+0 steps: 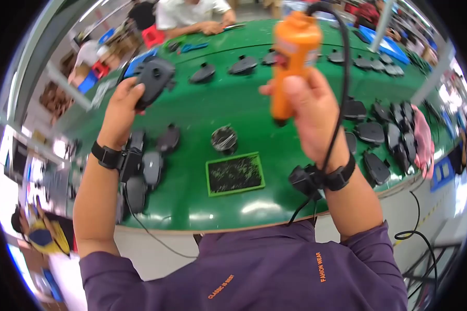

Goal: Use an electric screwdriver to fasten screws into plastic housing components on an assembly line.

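Note:
My left hand (123, 101) is raised over the green belt and grips a black plastic housing (154, 78) by its lower edge. My right hand (310, 106) holds an orange electric screwdriver (291, 57) upright, tip pointing down, with its black cable (343, 67) looping over the top and down past my wrist. Both wrists carry black strapped devices. Below the two hands lie a green tray of small screws (234, 173) and a round black cup of screws (224, 139).
Several black housings (145, 168) lie at the left of the green conveyor table (213, 103), and more (384, 137) at the right, along the far side too. A pink cloth (423, 140) lies far right. Another person (192, 15) sits across the belt.

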A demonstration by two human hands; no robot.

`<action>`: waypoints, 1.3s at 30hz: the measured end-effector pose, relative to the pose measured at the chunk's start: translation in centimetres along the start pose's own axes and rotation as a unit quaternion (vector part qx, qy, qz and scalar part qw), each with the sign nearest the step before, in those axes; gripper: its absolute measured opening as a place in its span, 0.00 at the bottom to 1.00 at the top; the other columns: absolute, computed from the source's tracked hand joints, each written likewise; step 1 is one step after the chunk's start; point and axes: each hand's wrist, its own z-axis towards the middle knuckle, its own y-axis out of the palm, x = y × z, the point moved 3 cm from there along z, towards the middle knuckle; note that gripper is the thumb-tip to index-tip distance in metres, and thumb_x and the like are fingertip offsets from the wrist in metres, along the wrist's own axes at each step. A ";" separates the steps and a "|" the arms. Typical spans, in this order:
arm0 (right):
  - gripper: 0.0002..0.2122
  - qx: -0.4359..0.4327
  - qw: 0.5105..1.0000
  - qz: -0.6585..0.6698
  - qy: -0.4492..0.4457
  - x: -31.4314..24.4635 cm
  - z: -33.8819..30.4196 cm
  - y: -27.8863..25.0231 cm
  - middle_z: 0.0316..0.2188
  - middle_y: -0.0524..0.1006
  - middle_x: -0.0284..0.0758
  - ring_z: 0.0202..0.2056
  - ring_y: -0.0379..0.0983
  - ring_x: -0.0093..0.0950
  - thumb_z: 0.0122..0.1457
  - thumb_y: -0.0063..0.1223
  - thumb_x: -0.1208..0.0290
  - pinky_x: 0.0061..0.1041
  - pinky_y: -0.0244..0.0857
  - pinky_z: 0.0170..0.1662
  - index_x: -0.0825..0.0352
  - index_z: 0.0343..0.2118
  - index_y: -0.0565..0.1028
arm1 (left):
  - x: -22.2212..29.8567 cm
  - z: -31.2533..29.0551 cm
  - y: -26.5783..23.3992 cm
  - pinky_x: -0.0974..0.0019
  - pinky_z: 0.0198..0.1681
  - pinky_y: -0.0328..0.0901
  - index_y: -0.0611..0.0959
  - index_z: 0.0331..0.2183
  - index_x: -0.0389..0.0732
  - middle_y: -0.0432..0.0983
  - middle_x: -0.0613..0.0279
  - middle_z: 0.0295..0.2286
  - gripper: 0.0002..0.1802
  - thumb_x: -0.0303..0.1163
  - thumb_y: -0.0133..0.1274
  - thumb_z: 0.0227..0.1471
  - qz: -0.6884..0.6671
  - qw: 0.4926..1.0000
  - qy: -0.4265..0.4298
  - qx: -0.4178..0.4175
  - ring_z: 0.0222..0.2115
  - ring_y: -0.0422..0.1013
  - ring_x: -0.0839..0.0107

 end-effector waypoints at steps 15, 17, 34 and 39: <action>0.39 -0.013 0.976 -0.174 -0.130 -2.3 0.4 0.4 0.34 0.71 0.33 0.31 0.73 0.26 0.59 0.58 0.47 0.28 0.70 0.43 0.73 0.62 0.59 | -7.1 -6.7 14.8 0.69 0.48 0.66 0.77 0.51 0.36 0.77 0.63 0.41 0.16 0.31 0.51 0.63 -0.259 0.945 -0.141 -0.141 0.41 0.71 0.75; 0.37 -0.027 0.986 -0.147 -0.077 -1.5 0.6 0.7 0.34 0.70 0.32 0.32 0.73 0.27 0.60 0.58 0.52 0.31 0.69 0.47 0.74 0.63 0.58 | -8.4 -6.3 15.3 0.69 0.49 0.66 0.77 0.50 0.35 0.76 0.63 0.40 0.15 0.31 0.51 0.64 -0.120 0.976 -0.121 -0.136 0.41 0.71 0.76; 0.32 -0.208 0.970 0.070 -0.102 2.2 2.0 1.5 0.28 0.69 0.28 0.28 0.67 0.23 0.63 0.51 0.57 0.29 0.64 0.40 0.71 0.64 0.58 | -2.9 -12.7 14.6 0.57 0.42 0.66 0.82 0.37 0.38 0.73 0.58 0.33 0.13 0.28 0.63 0.47 0.175 0.953 0.177 -0.176 0.36 0.70 0.57; 0.31 -0.235 0.961 0.082 -0.121 1.7 2.1 1.0 0.27 0.69 0.27 0.27 0.66 0.22 0.64 0.52 0.56 0.28 0.65 0.38 0.71 0.64 0.58 | -3.7 -14.0 16.7 0.58 0.39 0.66 0.84 0.32 0.40 0.74 0.61 0.29 0.09 0.27 0.65 0.45 0.215 0.939 0.193 -0.187 0.33 0.71 0.59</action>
